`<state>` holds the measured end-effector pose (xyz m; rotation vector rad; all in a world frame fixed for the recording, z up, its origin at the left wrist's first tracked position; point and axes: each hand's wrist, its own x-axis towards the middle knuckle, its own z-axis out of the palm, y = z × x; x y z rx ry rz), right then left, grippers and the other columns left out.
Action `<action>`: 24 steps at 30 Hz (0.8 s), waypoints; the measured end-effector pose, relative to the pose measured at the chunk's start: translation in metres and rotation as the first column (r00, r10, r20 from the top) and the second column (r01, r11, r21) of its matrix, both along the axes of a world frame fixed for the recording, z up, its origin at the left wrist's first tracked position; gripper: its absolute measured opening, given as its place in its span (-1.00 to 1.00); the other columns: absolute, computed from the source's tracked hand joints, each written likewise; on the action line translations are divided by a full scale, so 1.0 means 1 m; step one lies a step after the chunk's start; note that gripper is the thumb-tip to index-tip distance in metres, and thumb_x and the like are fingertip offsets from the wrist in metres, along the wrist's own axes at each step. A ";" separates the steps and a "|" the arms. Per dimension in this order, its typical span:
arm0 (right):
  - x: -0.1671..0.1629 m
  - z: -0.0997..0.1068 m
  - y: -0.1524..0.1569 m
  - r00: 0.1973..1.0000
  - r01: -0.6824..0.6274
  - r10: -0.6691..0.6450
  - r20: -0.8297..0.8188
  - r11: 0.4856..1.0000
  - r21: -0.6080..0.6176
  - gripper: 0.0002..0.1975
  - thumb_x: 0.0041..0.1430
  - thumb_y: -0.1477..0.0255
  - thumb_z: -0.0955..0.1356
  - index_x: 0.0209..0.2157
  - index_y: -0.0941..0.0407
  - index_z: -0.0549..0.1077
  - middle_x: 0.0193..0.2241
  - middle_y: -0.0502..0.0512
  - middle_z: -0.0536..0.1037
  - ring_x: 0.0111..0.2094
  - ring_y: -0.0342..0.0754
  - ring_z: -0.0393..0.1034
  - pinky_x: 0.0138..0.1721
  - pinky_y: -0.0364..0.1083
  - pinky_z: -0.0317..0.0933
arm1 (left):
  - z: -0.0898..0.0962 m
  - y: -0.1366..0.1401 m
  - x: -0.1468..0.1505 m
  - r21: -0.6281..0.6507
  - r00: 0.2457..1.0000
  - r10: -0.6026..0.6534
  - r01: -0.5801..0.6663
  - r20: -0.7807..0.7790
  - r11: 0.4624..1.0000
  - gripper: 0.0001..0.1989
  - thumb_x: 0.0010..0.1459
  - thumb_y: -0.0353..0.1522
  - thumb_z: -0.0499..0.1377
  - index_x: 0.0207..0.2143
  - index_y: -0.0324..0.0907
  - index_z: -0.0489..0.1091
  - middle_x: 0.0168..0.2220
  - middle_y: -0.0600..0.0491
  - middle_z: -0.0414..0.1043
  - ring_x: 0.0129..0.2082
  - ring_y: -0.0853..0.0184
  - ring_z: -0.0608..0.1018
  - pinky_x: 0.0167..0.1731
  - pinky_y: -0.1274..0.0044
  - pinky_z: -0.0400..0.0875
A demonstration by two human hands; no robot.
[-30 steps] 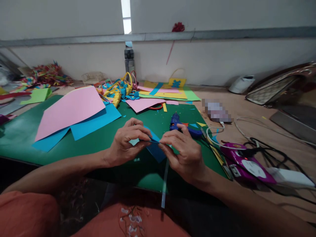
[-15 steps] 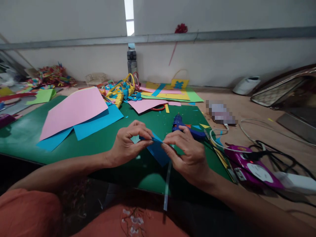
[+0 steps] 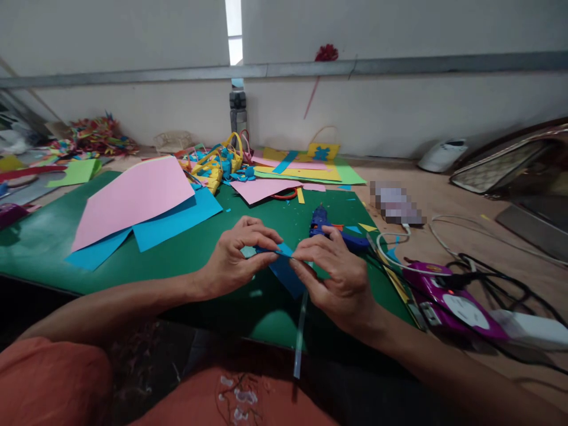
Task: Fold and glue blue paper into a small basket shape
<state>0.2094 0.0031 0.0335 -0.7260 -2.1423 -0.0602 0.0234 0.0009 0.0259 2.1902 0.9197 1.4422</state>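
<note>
Had a light green paper piece (image 3: 77, 173) at far left, in front of a heap of coloured paper scraps (image 3: 95, 136) near the wall. Showed a large pink sheet (image 3: 135, 201) overlapping blue sheets (image 3: 177, 218) on a green mat (image 3: 164, 261), just left of a cluster of yellow and blue paper items (image 3: 214, 177).

Clamped one edge of a blue paper piece (image 3: 288, 278) between thumb and fingers of the left hand (image 3: 239, 257), and pinched the same edge a little farther right with the right hand (image 3: 335, 272). Brought both sets of fingertips near each other, slightly apart, over the mat, with most of the blue paper piece hanging below and between the hands. Could not tell about contact with the mat.

Showed a long clear stick (image 3: 299, 340) reaching past the mat's near edge, upper end hidden near the right hand, and a blue glue gun (image 3: 318, 220) just beyond.

Had a pixelated item (image 3: 397, 204) farther right, then a purple power strip (image 3: 419, 275) bearing an orange emblem (image 3: 433, 268), lettering too small to read. Included a crosshatch-patterned bag (image 3: 479, 168) at far right.
</note>
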 end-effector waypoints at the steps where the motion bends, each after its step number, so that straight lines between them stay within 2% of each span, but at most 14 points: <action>1: 0.000 -0.001 0.000 1.000 0.002 -0.002 0.000 1.000 0.000 -0.89 0.11 0.55 0.31 -0.48 0.12 0.37 -0.50 0.01 0.50 -0.43 -0.14 0.39 -0.09 0.06 0.11 | 0.000 0.000 0.000 0.032 1.000 -0.001 0.002 -0.015 1.000 -0.95 0.08 -0.40 0.20 -0.43 -0.18 0.44 -0.31 0.00 0.53 -0.24 0.31 0.42 -0.15 0.35 0.33; 5: -0.002 -0.002 -0.002 1.000 -0.022 0.022 0.002 1.000 0.015 -0.92 0.13 0.55 0.29 -0.42 0.11 0.37 -0.47 0.01 0.51 -0.41 -0.14 0.40 -0.04 0.07 0.08 | -0.001 -0.001 0.000 0.154 0.994 0.006 0.010 -0.106 0.988 -0.96 0.09 -0.45 0.18 -0.41 -0.18 0.42 -0.26 -0.01 0.53 -0.19 0.30 0.44 -0.10 0.31 0.30; 12: -0.001 -0.001 -0.005 0.993 -0.038 0.028 0.110 0.995 0.097 -0.89 0.15 0.56 0.26 -0.43 0.13 0.38 -0.46 0.03 0.50 -0.37 -0.12 0.39 0.01 0.08 0.04 | -0.004 -0.004 -0.001 0.317 0.957 0.067 0.028 -0.284 0.948 -0.93 0.12 -0.49 0.13 -0.38 -0.18 0.39 -0.19 -0.04 0.51 -0.10 0.26 0.40 -0.07 0.29 0.30; 24: 0.003 -0.001 -0.003 0.985 0.009 -0.034 0.172 0.990 0.141 -0.87 0.08 0.62 0.24 -0.42 0.14 0.36 -0.44 0.05 0.48 -0.33 -0.08 0.37 0.01 0.12 0.03 | -0.001 -0.003 -0.007 0.383 0.941 0.156 -0.031 -0.299 0.923 -0.90 0.12 -0.48 0.12 -0.41 -0.15 0.41 -0.20 -0.01 0.51 -0.08 0.23 0.41 -0.02 0.23 0.25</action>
